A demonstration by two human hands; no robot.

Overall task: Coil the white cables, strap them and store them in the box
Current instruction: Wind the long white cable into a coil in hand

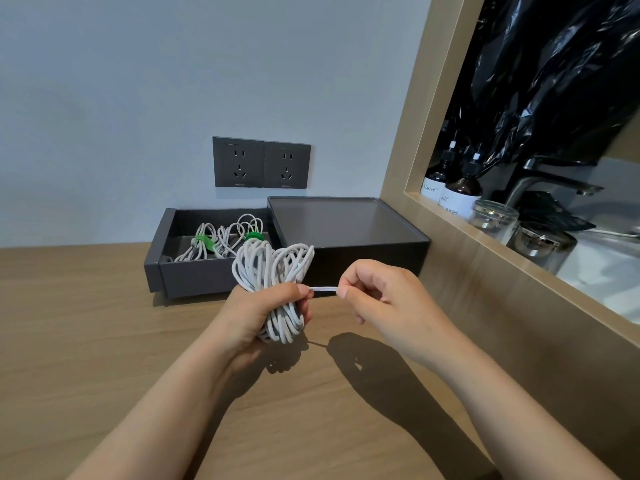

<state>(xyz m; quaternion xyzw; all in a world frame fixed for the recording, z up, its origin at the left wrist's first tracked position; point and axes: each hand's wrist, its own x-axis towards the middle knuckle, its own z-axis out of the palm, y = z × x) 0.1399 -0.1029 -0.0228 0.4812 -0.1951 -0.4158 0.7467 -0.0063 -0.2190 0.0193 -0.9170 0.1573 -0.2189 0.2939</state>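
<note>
The left hand (258,315) is gripping a bundle of white cable (273,271) around its middle, fingers wrapped tight, holding it up above the near part of the desk (86,323). The right hand (377,296) is pinching a short white strip (323,289) that is stretching sideways from the bundle; whether this is the cable's loose end or a strap is too small to tell. By the look of it, the coiling is nearly over and the binding step is in hand. No green strap is showing on this bundle yet.

Farther back, against the wall, the dark box (207,271) is standing open, and two coiled cables with green straps (204,241) are lying inside it. Its lid (332,220) is sitting just to the right.

The next move probably calls for keeping the left grip firm so the loops are not springing apart while the right hand is winding the strip around the waist of the bundle.
</note>
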